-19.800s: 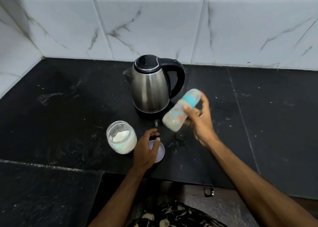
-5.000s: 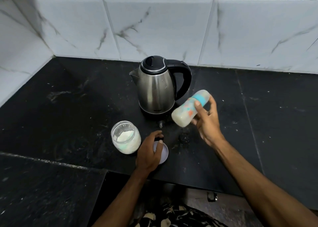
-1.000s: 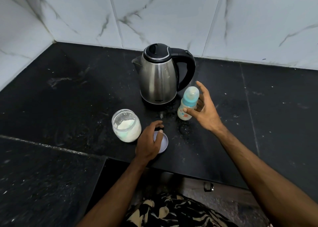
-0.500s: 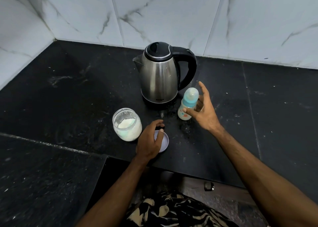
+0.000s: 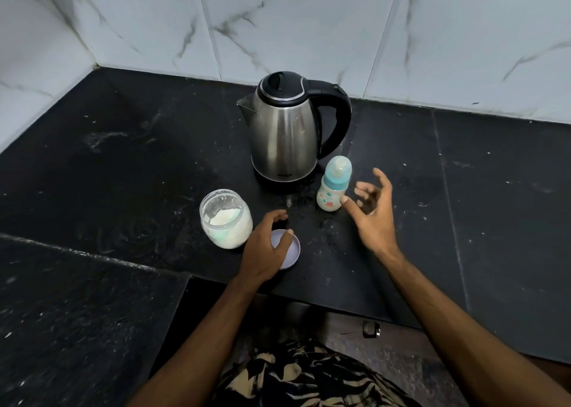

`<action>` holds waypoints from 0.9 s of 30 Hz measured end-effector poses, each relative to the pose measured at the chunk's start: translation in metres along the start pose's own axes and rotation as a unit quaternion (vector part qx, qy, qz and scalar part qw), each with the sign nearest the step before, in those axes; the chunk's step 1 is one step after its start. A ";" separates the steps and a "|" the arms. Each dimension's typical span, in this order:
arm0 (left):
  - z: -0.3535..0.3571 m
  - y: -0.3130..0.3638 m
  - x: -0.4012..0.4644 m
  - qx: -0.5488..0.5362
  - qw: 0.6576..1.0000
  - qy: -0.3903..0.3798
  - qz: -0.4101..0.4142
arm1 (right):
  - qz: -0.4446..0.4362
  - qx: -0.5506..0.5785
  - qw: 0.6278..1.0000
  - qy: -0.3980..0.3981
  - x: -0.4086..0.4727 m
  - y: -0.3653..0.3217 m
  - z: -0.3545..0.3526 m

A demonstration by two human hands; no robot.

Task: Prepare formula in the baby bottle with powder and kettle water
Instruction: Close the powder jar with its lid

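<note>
The baby bottle [image 5: 333, 189], capped with a teal collar and holding pale milky liquid, stands upright on the black counter just right of the steel kettle [image 5: 285, 134]. My right hand [image 5: 372, 213] hovers beside it with fingers spread, holding nothing; the thumb tip is close to the bottle's base. An open glass jar of white powder [image 5: 225, 218] stands at the left. Its round lilac lid [image 5: 289, 249] lies flat on the counter, and my left hand [image 5: 265, 249] rests over it with the thumb on the lid.
The black stone counter [image 5: 482, 196] meets white marbled wall tiles [image 5: 309, 23] at the back and left. A lower black slab [image 5: 77, 314] sits at the front left. Water drops speckle the counter between kettle and lid.
My right hand has let go of the standing bottle and drawn back slightly to the right with open fingers. Five seconds ago it held the bottle tilted in the air.
</note>
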State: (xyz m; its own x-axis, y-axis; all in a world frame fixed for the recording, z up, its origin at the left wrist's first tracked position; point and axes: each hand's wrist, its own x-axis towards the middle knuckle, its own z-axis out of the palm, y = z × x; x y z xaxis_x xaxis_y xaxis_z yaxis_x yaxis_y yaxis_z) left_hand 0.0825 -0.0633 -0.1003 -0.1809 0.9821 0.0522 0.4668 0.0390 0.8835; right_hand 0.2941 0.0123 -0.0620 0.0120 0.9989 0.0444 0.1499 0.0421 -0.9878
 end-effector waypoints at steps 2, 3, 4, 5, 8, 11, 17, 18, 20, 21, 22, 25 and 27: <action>-0.005 0.000 -0.006 0.052 0.999 -0.012 0.010 | 0.000 0.017 1.000 0.004 -0.014 -0.001 -0.003; -0.008 0.001 -0.010 0.080 0.996 -0.018 0.021 | 0.001 0.024 1.000 -0.001 -0.021 -0.002 -0.004; -0.010 0.000 -0.014 0.105 0.994 -0.022 0.036 | 0.003 0.029 1.000 -0.007 -0.026 -0.002 -0.005; -0.011 0.000 -0.019 0.126 0.990 -0.025 0.054 | 0.006 0.030 0.999 -0.014 -0.031 -0.002 -0.005; -0.012 -0.005 -0.028 0.191 0.977 -0.052 0.081 | 0.015 0.018 0.998 -0.056 -0.046 0.000 -0.003; -0.013 -0.008 -0.029 0.195 0.977 -0.060 0.066 | 0.019 0.000 0.992 -0.126 -0.057 0.001 0.003; -0.014 0.013 -0.023 -0.132 0.982 -0.012 -0.133 | -0.003 -0.046 0.979 -0.196 -0.067 -0.002 0.020; -0.015 0.017 -0.022 -0.193 0.967 -0.013 -0.169 | -0.017 -0.064 0.976 -0.209 -0.067 -0.004 0.023; -0.015 0.024 -0.021 -0.295 0.930 -0.020 -0.218 | -0.047 -0.093 0.969 -0.224 -0.067 -0.007 0.031; -0.015 0.029 -0.022 -0.338 0.910 -0.028 -0.237 | -0.062 -0.103 0.967 -0.225 -0.067 -0.009 0.036; -0.016 0.032 -0.023 -0.376 0.890 -0.036 -0.254 | -0.077 -0.111 0.965 -0.224 -0.067 -0.011 0.040; -0.019 0.040 -0.026 -0.445 0.847 -0.054 -0.285 | -0.115 -0.123 0.960 -0.225 -0.066 -0.014 0.052; -0.022 0.040 -0.029 -0.463 0.837 -0.058 -0.287 | -0.121 -0.125 0.957 -0.231 -0.065 -0.016 0.056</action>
State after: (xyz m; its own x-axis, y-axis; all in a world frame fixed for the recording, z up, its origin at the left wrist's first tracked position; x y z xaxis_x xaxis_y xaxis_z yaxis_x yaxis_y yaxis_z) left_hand 0.0868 -0.0945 -0.0562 -0.0361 0.8639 -0.5023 -0.5482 0.4032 0.7327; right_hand 0.2354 -0.0524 -0.0572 -0.4831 0.8645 0.1388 0.3254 0.3244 -0.8882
